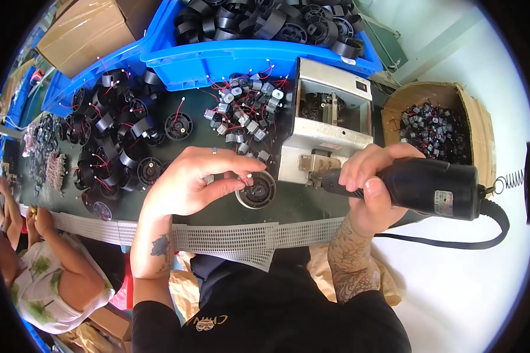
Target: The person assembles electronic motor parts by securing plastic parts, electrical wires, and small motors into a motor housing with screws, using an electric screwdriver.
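Note:
My left hand (185,181) has its thumb and forefinger closed at the upper left rim of a round black plastic housing (259,191), beside a red wire with a white plug. The hand partly hides that rim. Wrapped in my right hand (376,182) is a black electric screwdriver (433,187), held level with its nose pointing left. The nose meets the outlet at the front of a metal screw feeder (330,138); the bit's tip is too small to make out. Loose small motors (247,112) with red wires lie beyond my left hand.
Black housings with wires (115,129) are heaped at left. A blue bin (259,56) of black rings stands behind; a cardboard box (483,126) of motors sits right. A coiled spring (514,181) and cable join the screwdriver. Another person (59,276) works at far left.

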The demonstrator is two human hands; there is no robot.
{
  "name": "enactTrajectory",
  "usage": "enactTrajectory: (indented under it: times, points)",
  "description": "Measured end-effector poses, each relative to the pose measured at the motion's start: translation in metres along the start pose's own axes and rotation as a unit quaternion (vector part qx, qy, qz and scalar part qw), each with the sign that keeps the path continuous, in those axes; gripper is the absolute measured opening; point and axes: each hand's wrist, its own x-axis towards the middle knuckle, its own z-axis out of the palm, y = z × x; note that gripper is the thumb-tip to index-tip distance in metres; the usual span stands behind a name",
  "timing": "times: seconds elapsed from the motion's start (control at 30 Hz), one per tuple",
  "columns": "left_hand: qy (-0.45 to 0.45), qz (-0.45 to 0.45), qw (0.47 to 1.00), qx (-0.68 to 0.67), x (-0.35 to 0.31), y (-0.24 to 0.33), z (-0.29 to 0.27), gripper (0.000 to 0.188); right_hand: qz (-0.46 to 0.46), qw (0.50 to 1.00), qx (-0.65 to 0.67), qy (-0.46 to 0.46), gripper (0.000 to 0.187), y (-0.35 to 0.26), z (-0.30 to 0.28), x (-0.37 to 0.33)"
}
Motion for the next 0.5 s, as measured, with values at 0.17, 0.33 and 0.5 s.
enactTrajectory:
  times: [0.17,0.33,0.5]
  points:
    - [-0.017,-0.018,1.0,-0.017,0.0,-0.006,-0.004,0.057,0.039,0.992,-0.014,-0.121,0.048,-0.006,-0.005,0.004]
    - [-0.029,-0.075,0.997,-0.01,0.0,-0.011,0.01,0.056,0.048,0.968,0.082,-0.231,0.055,-0.01,0.003,0.01]
    - [-0.039,-0.161,0.984,-0.06,-0.001,-0.026,0.028,0.036,0.089,0.97,0.084,-0.213,0.057,-0.013,0.036,0.009]
